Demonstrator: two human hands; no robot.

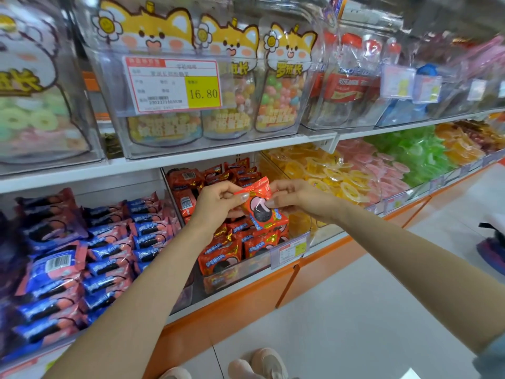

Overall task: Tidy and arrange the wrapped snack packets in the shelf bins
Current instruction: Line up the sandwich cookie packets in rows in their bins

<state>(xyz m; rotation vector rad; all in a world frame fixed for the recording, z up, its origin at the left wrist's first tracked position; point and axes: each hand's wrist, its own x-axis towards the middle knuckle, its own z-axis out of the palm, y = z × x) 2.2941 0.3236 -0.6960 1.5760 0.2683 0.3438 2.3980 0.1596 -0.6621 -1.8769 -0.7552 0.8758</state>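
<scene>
shelf [191, 160]: its lower tier of clear bins runs behind and below both hands.
blue packets [109, 255]: fill the bin left of the left hand, in rough rows.
red bin [240, 272]: directly beneath the hands, stocked with red cookie packets, some tilted.
left hand [218, 203]: thumb and fingers pinch the held packet's left edge.
right hand [297, 198]: pinches its right edge, thumb on the face.
red packet [258, 206]: between both hands, above the red bin, tilted, its printed face towards the person.
step: probably straightening one packet before placing it.
next move: likely lowering it into the red bin, aligned with its neighbours, with a light grip.
</scene>
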